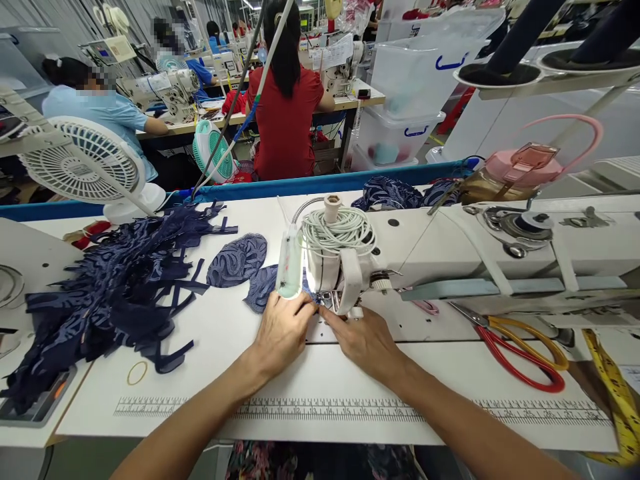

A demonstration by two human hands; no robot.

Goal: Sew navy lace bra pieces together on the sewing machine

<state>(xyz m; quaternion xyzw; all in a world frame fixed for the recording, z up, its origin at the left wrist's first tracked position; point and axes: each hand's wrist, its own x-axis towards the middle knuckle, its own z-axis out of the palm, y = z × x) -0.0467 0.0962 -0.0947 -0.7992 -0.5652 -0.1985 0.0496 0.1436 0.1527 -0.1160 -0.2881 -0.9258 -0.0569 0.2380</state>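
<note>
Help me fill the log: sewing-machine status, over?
Left hand and right hand close together below machine head. Patterned fabric beyond left hand, partly hidden. Scissors apart from both.

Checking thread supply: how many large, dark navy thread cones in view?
2. The left dark navy thread cone and the right dark navy thread cone lean side by side, top right, both cut off by the frame. More may be out of view.
</note>
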